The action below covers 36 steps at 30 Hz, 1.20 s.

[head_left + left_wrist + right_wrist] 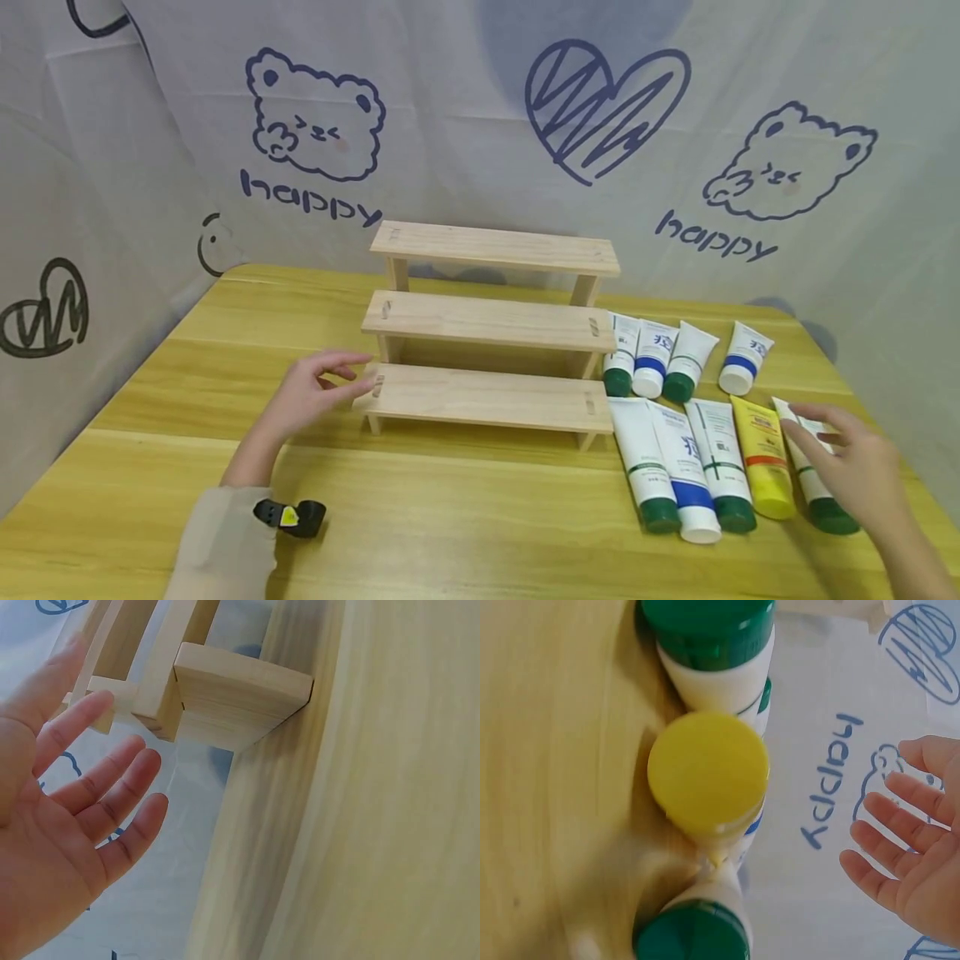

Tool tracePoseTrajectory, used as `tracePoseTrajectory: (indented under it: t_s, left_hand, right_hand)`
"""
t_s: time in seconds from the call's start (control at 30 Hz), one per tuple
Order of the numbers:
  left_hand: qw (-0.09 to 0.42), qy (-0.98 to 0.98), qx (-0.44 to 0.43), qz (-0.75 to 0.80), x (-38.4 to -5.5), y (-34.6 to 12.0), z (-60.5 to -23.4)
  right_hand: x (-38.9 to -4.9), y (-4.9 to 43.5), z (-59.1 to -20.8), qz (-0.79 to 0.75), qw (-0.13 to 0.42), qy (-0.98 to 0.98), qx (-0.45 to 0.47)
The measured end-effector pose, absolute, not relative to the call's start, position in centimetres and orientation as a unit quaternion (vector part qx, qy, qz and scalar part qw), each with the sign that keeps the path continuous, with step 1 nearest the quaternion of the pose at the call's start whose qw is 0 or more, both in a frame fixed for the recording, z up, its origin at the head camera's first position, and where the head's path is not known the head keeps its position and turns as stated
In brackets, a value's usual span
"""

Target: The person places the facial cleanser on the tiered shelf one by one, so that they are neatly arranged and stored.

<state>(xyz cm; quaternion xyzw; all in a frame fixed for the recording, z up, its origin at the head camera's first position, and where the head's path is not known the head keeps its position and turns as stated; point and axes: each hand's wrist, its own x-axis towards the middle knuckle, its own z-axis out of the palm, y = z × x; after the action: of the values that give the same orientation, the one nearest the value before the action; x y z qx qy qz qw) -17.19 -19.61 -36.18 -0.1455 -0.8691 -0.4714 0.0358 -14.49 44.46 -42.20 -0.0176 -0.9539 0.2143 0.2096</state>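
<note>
A three-step wooden stand (487,400) is on the table. At the left end of its lowest step is my left hand (318,387), its fingers extended; whether the fingertips touch the wood I cannot tell. The left wrist view shows that palm (60,840) with nothing in it. Over on the right, my right hand (858,458) hovers by a white tube with a green cap (832,512), partly covering it. Its fingers (907,799) are spread and hold nothing. Beside that tube lies a yellow tube (761,458), whose round cap (709,772) faces the right wrist camera.
Several more white tubes lie right of the stand: a front row with a blue-banded tube (686,475), and smaller ones behind, including a blue-banded tube (746,358) set apart. A printed white cloth (465,125) hangs behind the wooden table (450,517).
</note>
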Motion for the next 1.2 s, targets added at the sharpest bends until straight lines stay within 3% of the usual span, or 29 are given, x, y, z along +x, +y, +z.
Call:
tracePoseTrajectory:
  t_s: [0.13,0.33,0.5,0.87,1.2]
  left_hand:
    - [0.019,-0.864,-0.143,-0.482,-17.1,-19.6,-36.2]
    - [0.006,-0.859,-0.142,-0.492,-17.1,-19.5,-36.4]
    - [-0.006,-0.861,-0.138,-0.489,-17.3,-19.4,-36.6]
    - [-0.036,-0.847,-0.144,-0.511,-17.6,-19.7,-37.5]
    - [-0.057,-0.836,-0.148,-0.526,-18.0,-19.7,-37.9]
  right_hand:
    - [-14.4,44.8,-41.7,0.211,0.157,-0.963,-0.053]
    - [-13.2,43.5,-39.4,0.191,0.148,-0.969,-0.048]
    - [-12.1,42.1,-37.2,0.193,0.097,-0.974,-0.072]
    - [-14.3,49.8,-43.6,0.210,0.088,-0.971,-0.070]
    - [-13.6,49.8,-42.9,0.208,0.001,-0.975,-0.079]
